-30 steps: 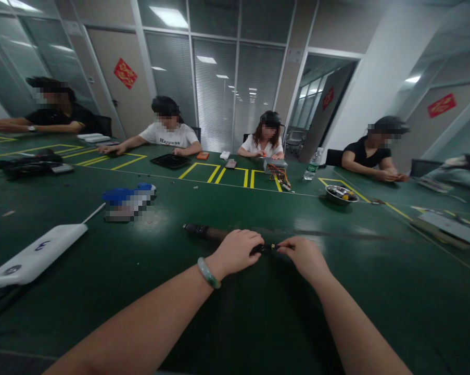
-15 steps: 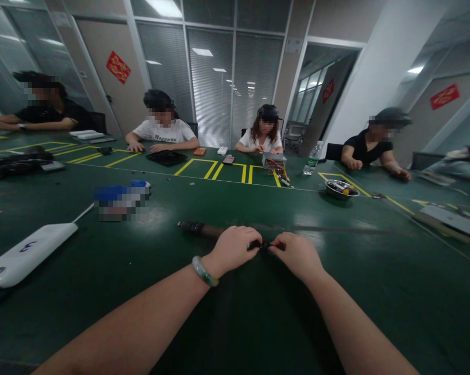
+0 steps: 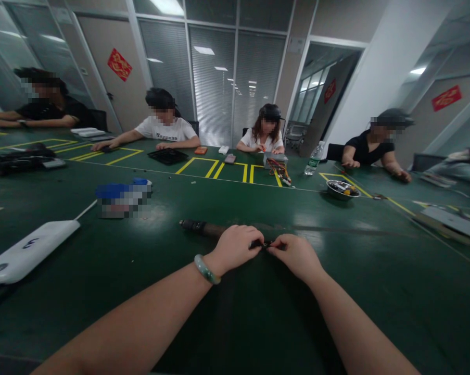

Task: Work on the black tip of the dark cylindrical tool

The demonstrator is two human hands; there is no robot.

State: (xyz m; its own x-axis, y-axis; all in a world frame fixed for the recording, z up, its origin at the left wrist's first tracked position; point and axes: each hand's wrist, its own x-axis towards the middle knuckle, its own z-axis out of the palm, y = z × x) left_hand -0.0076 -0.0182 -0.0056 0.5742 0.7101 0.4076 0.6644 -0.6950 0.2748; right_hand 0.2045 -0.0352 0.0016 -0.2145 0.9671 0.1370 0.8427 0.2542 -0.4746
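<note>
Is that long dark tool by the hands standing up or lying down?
Lying down: the tool rests lengthwise on the table, left hand and right hand closed on one end.

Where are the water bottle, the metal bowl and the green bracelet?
water bottle (image 3: pixel 313 159): head view, its clear middle.
metal bowl (image 3: pixel 341 196): head view, its front wall.
green bracelet (image 3: pixel 206 269): head view, the band on the left wrist.

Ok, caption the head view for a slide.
Left hand and right hand pinch a small dark part by a dark rod on a green table.
</note>
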